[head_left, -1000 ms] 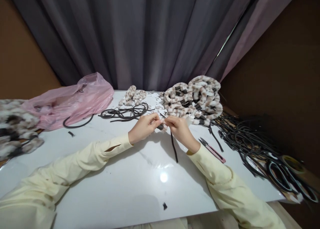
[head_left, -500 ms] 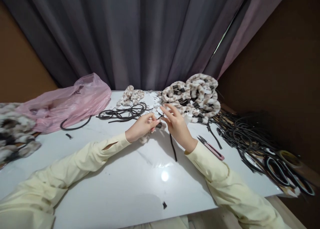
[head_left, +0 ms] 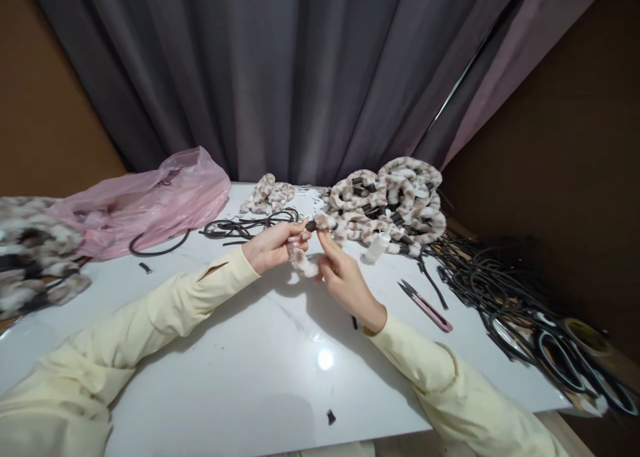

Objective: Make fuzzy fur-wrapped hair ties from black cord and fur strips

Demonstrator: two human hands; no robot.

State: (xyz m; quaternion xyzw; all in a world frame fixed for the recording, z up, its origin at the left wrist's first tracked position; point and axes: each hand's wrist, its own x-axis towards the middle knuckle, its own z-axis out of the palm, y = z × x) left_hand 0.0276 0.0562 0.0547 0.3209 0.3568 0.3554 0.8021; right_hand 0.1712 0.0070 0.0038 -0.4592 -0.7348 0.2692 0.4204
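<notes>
Over the middle of the table, a spotted white-and-brown furry loop (head_left: 303, 262) with a black wrapped section is held between both hands. My left hand (head_left: 276, 245) is closed on it, with thumb and fingers pinching beside the black wrapping (head_left: 311, 226). My right hand (head_left: 349, 278) is closed round the loop's other side, its index finger against the fur right of the wrapping. Part of the loop hangs below the fingers. Under my right wrist the end of a black cord (head_left: 355, 322) shows on the table, the rest hidden.
Right of my hands stand a small white bottle (head_left: 376, 247) and pink-handled thread snips (head_left: 426, 306). Behind lies a heap of furry loops (head_left: 390, 200). Black cords (head_left: 500, 290) crowd the right edge. A pink plastic bag (head_left: 145, 204) and black cords (head_left: 240, 228) lie left.
My right hand has moved from above the black wrapping to the furry loop's right side and closed on it. The loop has been raised and turned, so more of its fur shows.
</notes>
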